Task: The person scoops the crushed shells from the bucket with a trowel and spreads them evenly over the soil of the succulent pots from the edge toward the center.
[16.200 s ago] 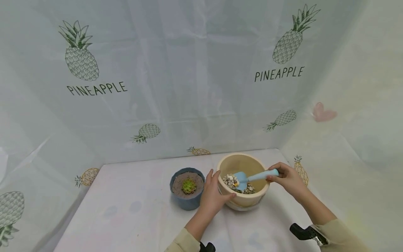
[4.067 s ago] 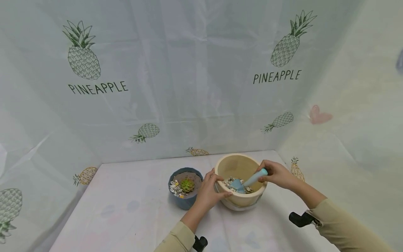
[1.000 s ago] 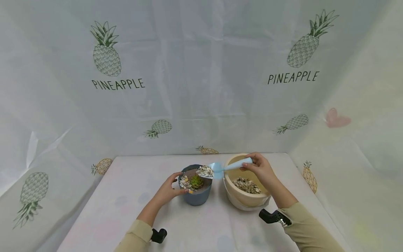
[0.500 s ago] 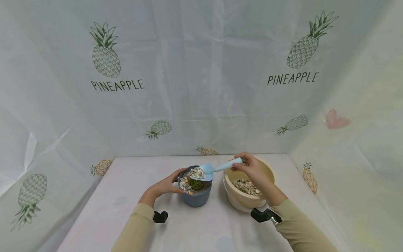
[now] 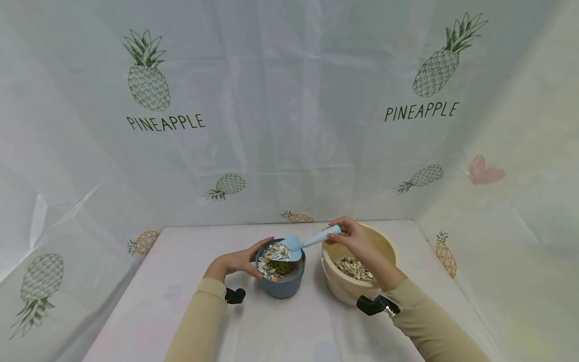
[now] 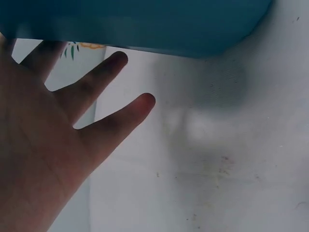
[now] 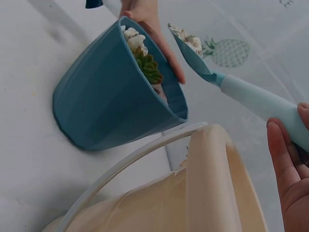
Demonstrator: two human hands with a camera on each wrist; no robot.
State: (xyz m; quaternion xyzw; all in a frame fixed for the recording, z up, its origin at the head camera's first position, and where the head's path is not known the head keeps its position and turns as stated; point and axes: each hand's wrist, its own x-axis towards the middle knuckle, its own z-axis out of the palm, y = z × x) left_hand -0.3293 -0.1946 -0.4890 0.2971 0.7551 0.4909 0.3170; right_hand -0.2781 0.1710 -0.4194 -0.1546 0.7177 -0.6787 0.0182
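My right hand [image 5: 355, 242] holds the handle of a light blue trowel [image 5: 294, 245], whose blade carries pale pebbles [image 5: 278, 251] above the blue flowerpot [image 5: 282, 288]. In the right wrist view the blade [image 7: 195, 60] stands apart from the pot's rim. A green succulent [image 7: 148, 67] grows in the pot, partly covered by the trowel in the head view; white pebbles [image 5: 266, 271] lie along its left side. My left hand [image 5: 237, 261] clasps the pot's left side near the rim, thumb in front. Seen from the left wrist, two spread fingers [image 6: 123, 116] extend below the pot.
Right of the flowerpot, under my right forearm, stands a cream bucket [image 5: 332, 281] with a pale handle [image 7: 140, 157] and more pebbles [image 5: 353, 268] inside. White patterned cloth covers the table [image 5: 280, 332]; a pineapple-print curtain [image 5: 280, 125] rises behind it.
Pebbles have come into the flowerpot since the oldest frame. My left hand has gone from the bucket to the flowerpot. The loaded trowel has moved left from the bucket over the flowerpot.
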